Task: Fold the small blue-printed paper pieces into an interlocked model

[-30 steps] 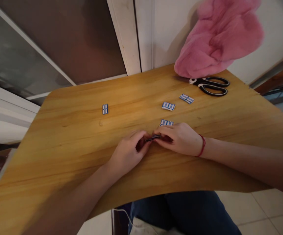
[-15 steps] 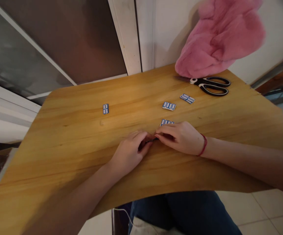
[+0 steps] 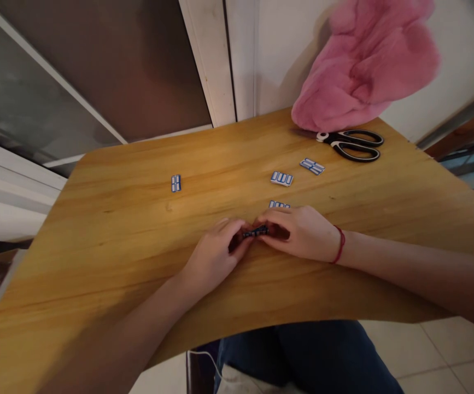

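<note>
Between my fingertips, low over the table, is a small stack of blue-and-white label stickers [image 3: 256,231], seen nearly edge-on. My left hand [image 3: 215,250] pinches its left end and my right hand [image 3: 302,232], with a red cord at the wrist, pinches its right end. Just beyond my right fingers lies a set of blue-bordered labels [image 3: 279,204], partly covered by that hand. Farther back sit a thicker label stack [image 3: 281,178] and another label piece [image 3: 312,166]. A smaller label piece [image 3: 176,183] rests alone to the left.
Black-handled scissors [image 3: 353,144] lie at the back right, their blades partly under a pink fluffy cloth [image 3: 363,71] against the wall. The wooden table [image 3: 109,257] has a curved front edge above my legs. A framed glass panel [image 3: 154,60] stands behind it.
The stack between my hands has tilted, so more of its blue-and-white face shows. My right fingers have shifted slightly and cover more of the labels beyond them.
</note>
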Demonstrator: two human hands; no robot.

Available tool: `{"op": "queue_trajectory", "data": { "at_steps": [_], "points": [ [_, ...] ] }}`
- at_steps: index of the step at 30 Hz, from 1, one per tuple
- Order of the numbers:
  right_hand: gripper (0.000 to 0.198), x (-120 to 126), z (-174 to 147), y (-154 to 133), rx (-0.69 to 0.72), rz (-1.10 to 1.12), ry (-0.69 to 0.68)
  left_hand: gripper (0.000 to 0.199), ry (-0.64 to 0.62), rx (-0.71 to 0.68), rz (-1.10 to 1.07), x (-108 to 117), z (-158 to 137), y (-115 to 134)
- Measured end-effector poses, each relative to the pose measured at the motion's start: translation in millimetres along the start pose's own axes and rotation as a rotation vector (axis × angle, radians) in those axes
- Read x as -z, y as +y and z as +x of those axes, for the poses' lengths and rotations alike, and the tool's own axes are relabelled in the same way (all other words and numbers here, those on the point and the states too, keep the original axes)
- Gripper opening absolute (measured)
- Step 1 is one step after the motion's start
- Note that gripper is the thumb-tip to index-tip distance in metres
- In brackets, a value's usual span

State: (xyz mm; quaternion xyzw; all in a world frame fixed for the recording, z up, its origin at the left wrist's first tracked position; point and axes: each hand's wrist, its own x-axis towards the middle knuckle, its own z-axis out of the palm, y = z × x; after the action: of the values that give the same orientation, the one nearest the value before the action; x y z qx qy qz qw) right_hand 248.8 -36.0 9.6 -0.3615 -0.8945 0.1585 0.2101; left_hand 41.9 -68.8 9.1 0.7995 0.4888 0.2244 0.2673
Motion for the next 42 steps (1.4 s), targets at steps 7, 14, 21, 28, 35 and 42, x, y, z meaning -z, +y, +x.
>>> {"op": "queue_trajectory", "data": {
  "at_steps": [7,14,21,28,35,42],
  "points": [
    [0.019,-1,2,0,-0.018,0.012,0.014,0.006,0.005,0.010,0.003,2,1,-1],
    [0.017,-2,1,4,-0.010,0.033,-0.015,0.007,0.015,0.000,0.002,3,1,1],
    [0.019,-2,1,7,-0.027,0.071,0.015,0.005,0.031,-0.005,0.017,4,1,1],
    [0.018,-1,2,7,-0.055,0.113,0.007,0.003,0.067,-0.049,0.041,2,-1,0],
    [0.015,2,3,4,-0.107,0.202,0.005,0.004,0.125,-0.125,0.095,6,4,0],
    [0.014,3,9,1,-0.101,0.295,0.107,0.005,0.165,-0.029,0.031,20,7,6]
  ]
}}
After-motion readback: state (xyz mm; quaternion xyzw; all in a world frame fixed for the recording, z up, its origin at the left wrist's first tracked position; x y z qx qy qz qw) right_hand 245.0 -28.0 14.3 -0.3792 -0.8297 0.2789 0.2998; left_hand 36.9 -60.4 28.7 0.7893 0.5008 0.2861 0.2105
